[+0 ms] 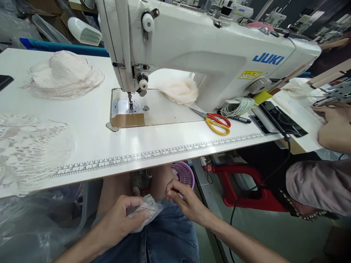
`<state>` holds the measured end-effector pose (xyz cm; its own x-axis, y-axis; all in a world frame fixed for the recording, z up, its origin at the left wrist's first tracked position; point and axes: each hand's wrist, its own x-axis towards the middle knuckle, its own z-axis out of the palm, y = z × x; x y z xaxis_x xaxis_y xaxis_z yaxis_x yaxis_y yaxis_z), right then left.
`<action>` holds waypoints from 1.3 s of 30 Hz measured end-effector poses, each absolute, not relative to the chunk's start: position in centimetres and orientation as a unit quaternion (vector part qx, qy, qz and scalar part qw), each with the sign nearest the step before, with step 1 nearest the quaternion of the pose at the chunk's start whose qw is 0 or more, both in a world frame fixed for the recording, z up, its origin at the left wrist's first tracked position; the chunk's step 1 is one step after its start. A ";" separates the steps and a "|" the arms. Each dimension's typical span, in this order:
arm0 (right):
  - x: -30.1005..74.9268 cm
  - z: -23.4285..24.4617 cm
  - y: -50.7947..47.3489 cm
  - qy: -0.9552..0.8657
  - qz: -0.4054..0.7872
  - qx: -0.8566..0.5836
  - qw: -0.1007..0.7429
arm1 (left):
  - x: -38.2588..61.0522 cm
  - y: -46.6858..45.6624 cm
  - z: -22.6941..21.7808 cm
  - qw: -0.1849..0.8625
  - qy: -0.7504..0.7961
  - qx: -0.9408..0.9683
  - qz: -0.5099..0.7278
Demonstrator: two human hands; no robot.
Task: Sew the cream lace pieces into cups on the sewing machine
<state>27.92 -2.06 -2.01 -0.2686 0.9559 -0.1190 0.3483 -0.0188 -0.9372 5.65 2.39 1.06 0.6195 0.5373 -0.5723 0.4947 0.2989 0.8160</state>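
Over my lap, my left hand [120, 221] pinches a small folded piece of white lace fabric [152, 212] between thumb and fingers. My right hand [188, 201] hovers to the right of the lace, apart from it, with its fingers curled together; whatever they may hold is too small to make out. Above both hands stands a white sewing machine [192, 40], its presser foot [131, 102] over the needle plate with no fabric under it. White lace pieces [35, 149] lie at the table's left front, and a stack of pale cup-shaped fabric pieces [65, 75] sits behind them.
Red-and-yellow-handled scissors [218, 123] lie beside a coil of pale cord [238, 106]. A pale fabric piece [182, 89] rests under the machine arm. A printed ruler [153, 153] runs along the table edge. Below are a purple basket [186, 173] and a red stool [233, 182]. A co-worker's arm [336, 124] is at right.
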 end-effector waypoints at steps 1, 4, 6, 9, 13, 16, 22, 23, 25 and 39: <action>27.5 -1.4 -2.0 -0.635 0.484 -0.509 0.321 | 6.0 2.4 0.8 0.679 0.439 0.588 0.018; 25.7 0.6 -1.7 -0.686 0.456 -0.452 0.342 | 6.8 2.2 0.3 0.670 0.448 0.592 0.024; 24.7 1.3 -1.5 -0.729 0.421 -0.430 0.328 | 7.0 2.0 0.2 0.659 0.455 0.597 0.035; 23.6 1.2 -1.2 -0.772 0.352 -0.447 0.283 | 6.9 1.7 0.0 0.656 0.464 0.593 0.053; 23.0 0.7 -1.2 -0.802 0.297 -0.453 0.251 | 6.8 1.5 -0.3 0.658 0.456 0.597 0.054; 23.0 0.6 -1.3 -0.823 0.271 -0.439 0.239 | 6.8 1.6 -0.1 0.655 0.450 0.605 0.044; 24.2 -1.4 -1.5 -0.810 0.240 -0.475 0.246 | 6.5 2.0 0.7 0.641 0.474 0.604 -0.003; 24.3 -1.7 -1.6 -0.806 0.234 -0.479 0.259 | 6.4 2.0 0.7 0.649 0.472 0.597 -0.006; 24.5 -1.9 -1.7 -0.790 0.238 -0.480 0.297 | 6.5 1.9 0.6 0.669 0.468 0.578 -0.008; 28.3 -4.2 -2.6 -0.869 0.249 -0.425 0.044 | 6.5 2.0 2.0 0.680 0.430 0.591 -0.058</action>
